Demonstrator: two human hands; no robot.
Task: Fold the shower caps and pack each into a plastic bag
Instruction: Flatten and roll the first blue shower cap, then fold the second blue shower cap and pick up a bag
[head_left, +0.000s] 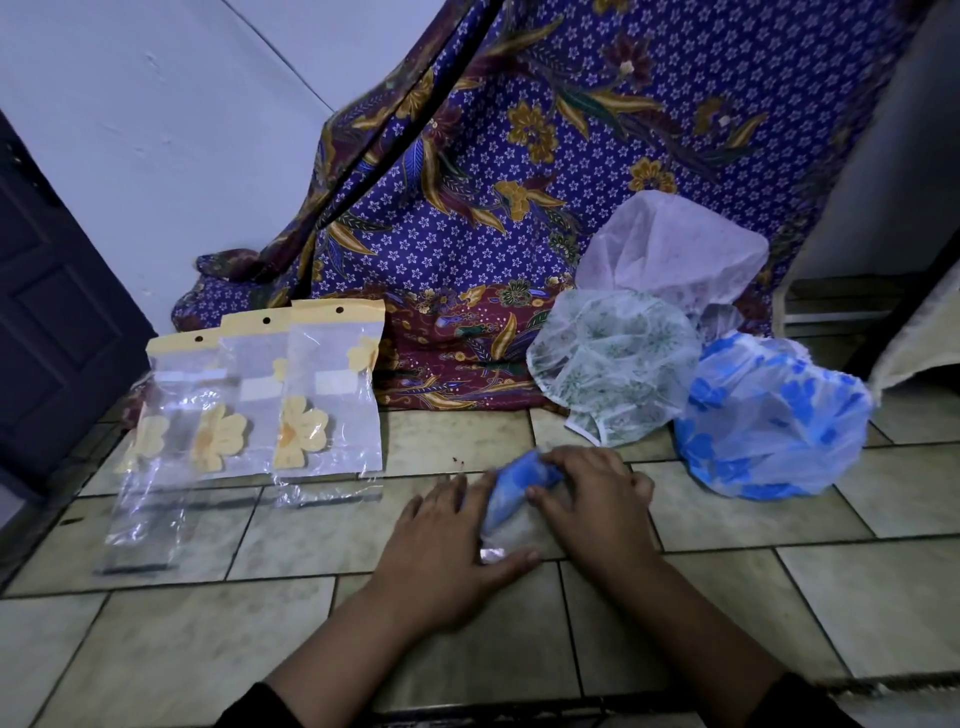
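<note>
Both hands were down on the tiled floor (519, 649). The left hand (447, 540) lay flat with fingers straight, pressing beside the folded blue cap (519, 483), its thumb on a bit of shiny clear plastic. The right hand (592, 499) was curled over that cap, thumb and fingers gripping it from the other side. Whether the bundle already sat inside a bag, I couldn't tell. Out to the left, three plastic bags (332, 395) with yellow flowers lay in an overlapping row. Off to the right waited three unfolded caps: a blue-flowered cap (774, 415), a green-print cap (613, 364) touching it, and a lilac cap (670, 249) behind. A purple batik cloth (519, 182) hung at the back.
</note>
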